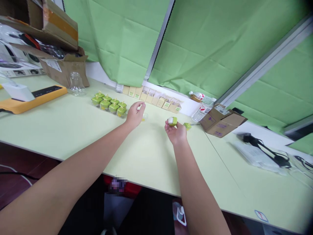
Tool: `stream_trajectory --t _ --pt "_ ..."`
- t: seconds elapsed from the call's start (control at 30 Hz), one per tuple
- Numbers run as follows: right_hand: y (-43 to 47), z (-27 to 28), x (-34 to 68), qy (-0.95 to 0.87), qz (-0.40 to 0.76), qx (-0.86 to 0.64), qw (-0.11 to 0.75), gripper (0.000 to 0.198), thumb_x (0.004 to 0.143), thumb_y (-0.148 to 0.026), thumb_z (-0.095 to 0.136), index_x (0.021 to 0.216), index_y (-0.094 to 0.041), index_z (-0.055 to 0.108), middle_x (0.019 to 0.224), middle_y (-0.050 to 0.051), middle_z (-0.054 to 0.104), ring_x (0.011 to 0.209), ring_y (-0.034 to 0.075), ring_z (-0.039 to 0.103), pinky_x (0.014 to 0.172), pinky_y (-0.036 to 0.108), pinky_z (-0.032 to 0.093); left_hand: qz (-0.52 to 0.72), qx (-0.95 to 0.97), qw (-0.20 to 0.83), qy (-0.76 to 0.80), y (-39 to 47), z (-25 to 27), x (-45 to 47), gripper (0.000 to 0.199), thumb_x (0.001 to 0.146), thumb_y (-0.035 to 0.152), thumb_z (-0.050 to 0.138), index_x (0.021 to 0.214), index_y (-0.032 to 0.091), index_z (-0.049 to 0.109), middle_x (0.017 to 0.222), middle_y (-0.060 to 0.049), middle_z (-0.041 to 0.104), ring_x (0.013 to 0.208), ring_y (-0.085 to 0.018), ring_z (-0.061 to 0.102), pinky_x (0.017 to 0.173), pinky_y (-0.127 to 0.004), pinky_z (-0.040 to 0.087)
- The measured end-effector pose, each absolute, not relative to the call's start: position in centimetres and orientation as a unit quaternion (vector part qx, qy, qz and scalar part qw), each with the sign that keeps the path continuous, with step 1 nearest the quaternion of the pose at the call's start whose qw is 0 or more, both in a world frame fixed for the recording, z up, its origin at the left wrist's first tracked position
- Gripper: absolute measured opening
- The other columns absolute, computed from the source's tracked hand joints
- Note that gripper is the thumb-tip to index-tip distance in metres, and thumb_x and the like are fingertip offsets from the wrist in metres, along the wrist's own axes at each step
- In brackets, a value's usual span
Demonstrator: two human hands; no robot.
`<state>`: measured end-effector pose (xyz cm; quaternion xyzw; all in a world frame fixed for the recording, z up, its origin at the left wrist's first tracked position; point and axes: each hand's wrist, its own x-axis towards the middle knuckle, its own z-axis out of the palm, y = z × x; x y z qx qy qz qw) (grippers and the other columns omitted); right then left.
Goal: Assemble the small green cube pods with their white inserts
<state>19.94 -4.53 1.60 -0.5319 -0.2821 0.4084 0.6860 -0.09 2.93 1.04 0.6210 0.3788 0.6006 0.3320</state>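
Note:
My right hand (176, 132) is raised over the table, its fingertips closed on a small green lid (172, 121) tipped so that a white side shows. Just behind that hand another green-topped piece (187, 126) sits on the table, partly hidden. My left hand (135, 115) is bent with a gap between thumb and forefinger, and nothing shows between them. Close beside it stands a small clear cup (145, 116) with a yellow mark, partly covered by the hand. Left of this hand, several clear jars with green lids (109, 103) stand in two rows.
Small beige boxes (151, 96) line the table's back edge. Plastic bottles (201, 111) and a cardboard box (221, 122) are at the right, with a black strap (266, 150) beyond. At left are a glass jar (76, 84), an orange-black device (46, 95) and cardboard boxes (66, 67).

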Motion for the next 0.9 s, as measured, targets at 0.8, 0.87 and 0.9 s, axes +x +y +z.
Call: stream_trajectory --t 0.8,0.87,0.9 --pt "-4.9 0.6 16.6 -0.587 0.135 -0.596 0.531 0.026 0.090 -0.049 0.047 0.094 -0.024 0.053 0.095 0.001 0.062 0.076 0.014 0.057 0.076 0.029 0.046 0.371 0.793 0.410 0.257 1.1 -1.3 1.1 0.033 0.063 0.037 0.077 0.085 0.018 0.063 0.080 -0.002 0.062 0.071 -0.015 0.056 0.065 -0.026 0.045" --pt "-5.0 0.6 16.7 -0.599 0.130 -0.595 0.520 0.025 0.091 -0.048 0.047 0.092 -0.024 0.053 0.091 0.000 0.062 0.079 0.016 0.057 0.077 0.030 0.045 0.371 0.798 0.398 0.258 1.0 -1.1 1.0 0.030 0.063 0.038 0.076 0.079 0.018 0.060 0.073 0.001 0.058 0.066 -0.013 0.051 0.061 -0.026 0.041" --pt "-5.0 0.6 16.7 -0.605 0.128 -0.596 0.513 0.024 0.091 -0.047 0.047 0.091 -0.024 0.053 0.089 0.000 0.062 0.080 0.016 0.057 0.078 0.030 0.045 0.371 0.801 0.392 0.260 1.0 -1.1 1.0 0.029 0.063 0.038 0.075 0.075 0.018 0.059 0.070 0.002 0.056 0.064 -0.012 0.049 0.060 -0.025 0.039"
